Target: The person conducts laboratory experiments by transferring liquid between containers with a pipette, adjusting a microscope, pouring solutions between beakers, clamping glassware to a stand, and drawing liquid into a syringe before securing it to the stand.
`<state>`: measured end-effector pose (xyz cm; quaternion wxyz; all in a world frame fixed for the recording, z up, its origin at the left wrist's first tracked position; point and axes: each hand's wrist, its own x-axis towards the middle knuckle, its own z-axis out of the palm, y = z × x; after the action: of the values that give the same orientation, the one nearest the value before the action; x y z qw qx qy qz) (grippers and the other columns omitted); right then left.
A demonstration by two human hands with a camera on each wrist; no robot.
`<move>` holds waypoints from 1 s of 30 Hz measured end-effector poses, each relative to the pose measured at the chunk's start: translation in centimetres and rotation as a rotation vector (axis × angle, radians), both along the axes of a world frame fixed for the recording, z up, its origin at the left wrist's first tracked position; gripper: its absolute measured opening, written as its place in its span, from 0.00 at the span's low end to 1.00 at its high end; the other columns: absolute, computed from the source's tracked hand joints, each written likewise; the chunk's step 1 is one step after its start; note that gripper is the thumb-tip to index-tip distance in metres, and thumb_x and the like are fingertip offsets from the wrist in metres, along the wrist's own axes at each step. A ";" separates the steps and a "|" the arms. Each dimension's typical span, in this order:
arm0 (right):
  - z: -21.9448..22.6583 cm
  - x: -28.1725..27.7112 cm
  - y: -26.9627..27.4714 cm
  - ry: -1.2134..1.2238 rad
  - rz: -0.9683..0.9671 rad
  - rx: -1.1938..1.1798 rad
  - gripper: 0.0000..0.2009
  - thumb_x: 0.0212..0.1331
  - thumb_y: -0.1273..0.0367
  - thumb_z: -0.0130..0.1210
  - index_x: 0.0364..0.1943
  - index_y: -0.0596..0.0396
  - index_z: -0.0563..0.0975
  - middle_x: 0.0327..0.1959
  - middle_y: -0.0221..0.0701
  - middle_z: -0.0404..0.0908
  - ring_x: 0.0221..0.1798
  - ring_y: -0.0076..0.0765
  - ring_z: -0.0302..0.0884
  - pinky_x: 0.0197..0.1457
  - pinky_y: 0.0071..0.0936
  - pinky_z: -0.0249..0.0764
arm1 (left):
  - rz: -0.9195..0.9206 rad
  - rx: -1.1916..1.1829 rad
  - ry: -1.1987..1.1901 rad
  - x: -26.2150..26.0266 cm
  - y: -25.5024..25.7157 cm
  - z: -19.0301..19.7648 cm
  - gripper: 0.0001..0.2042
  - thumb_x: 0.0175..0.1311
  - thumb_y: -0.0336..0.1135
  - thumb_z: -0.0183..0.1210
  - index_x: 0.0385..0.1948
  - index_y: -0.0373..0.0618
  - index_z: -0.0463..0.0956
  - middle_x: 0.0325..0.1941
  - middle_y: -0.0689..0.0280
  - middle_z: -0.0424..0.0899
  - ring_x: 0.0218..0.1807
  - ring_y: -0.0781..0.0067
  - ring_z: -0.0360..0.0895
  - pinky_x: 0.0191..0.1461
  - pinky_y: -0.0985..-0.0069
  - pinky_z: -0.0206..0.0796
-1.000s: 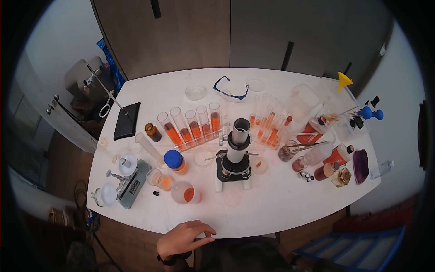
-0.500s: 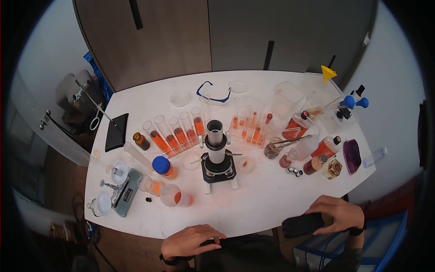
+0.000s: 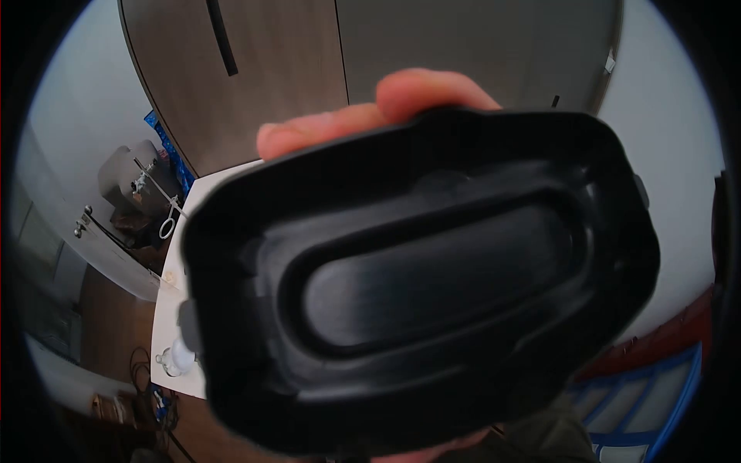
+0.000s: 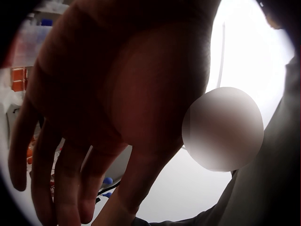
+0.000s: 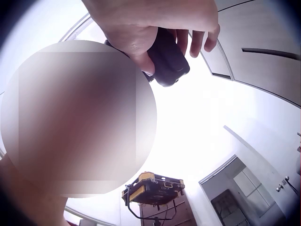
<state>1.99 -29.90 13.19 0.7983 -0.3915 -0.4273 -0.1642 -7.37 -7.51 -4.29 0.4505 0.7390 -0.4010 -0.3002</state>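
Note:
A black plastic shell [image 3: 432, 270], shallow with a raised rim and an oblong recess in its floor, fills most of the head view right before the camera. My right hand [image 5: 157, 21] grips it between thumb and fingers in the right wrist view. Over its top rim, in the head view, show the fingertips [image 3: 436, 91]; a strip of skin peeks out beneath it. My left hand [image 4: 117, 89] hangs with loose fingers pointing down and holds nothing. The shell hides the microscope, the test tubes and most of the tabletop.
At the left, the white table's edge [image 3: 166, 328] shows with a glass vessel [image 3: 179, 359] on it. A stand with a ring [image 3: 166, 225] rises behind. Cabinet doors [image 3: 270, 77] close off the back, and a blue frame [image 3: 656, 401] stands low at right.
My right hand came into view at the right with the black shell, then lifted it up close before the head camera. My left hand, earlier by the table's front edge, is now hidden in the head view.

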 end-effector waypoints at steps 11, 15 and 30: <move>0.1 -0.6 -0.2 -0.014 -0.099 -0.249 0.38 0.47 0.73 0.75 0.65 0.57 0.67 0.54 0.41 0.78 0.54 0.37 0.80 0.54 0.32 0.80 | 0.061 -0.073 -0.061 -0.2 -0.7 -0.5 0.16 0.72 0.46 0.59 0.53 0.46 0.76 0.49 0.54 0.85 0.50 0.49 0.81 0.61 0.54 0.67; 0.5 -1.2 -1.1 -0.032 -0.143 -0.344 0.38 0.47 0.72 0.75 0.64 0.55 0.67 0.52 0.40 0.78 0.51 0.35 0.81 0.52 0.31 0.80 | 0.084 -0.087 -0.106 0.2 -1.5 -0.6 0.17 0.71 0.48 0.59 0.45 0.42 0.79 0.48 0.53 0.85 0.50 0.47 0.80 0.58 0.55 0.69; -10.1 -11.1 -12.2 -0.239 0.367 -1.700 0.30 0.62 0.61 0.63 0.62 0.62 0.64 0.51 0.42 0.68 0.47 0.49 0.77 0.49 0.41 0.76 | 0.023 0.144 -0.043 1.0 -0.4 0.2 0.19 0.73 0.45 0.57 0.59 0.46 0.78 0.48 0.64 0.86 0.54 0.59 0.81 0.59 0.65 0.73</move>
<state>-9.14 -42.08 3.14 0.2001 -0.7587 -0.5421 0.3008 -6.35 -7.95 -4.08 0.3908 0.7804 -0.3794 -0.3071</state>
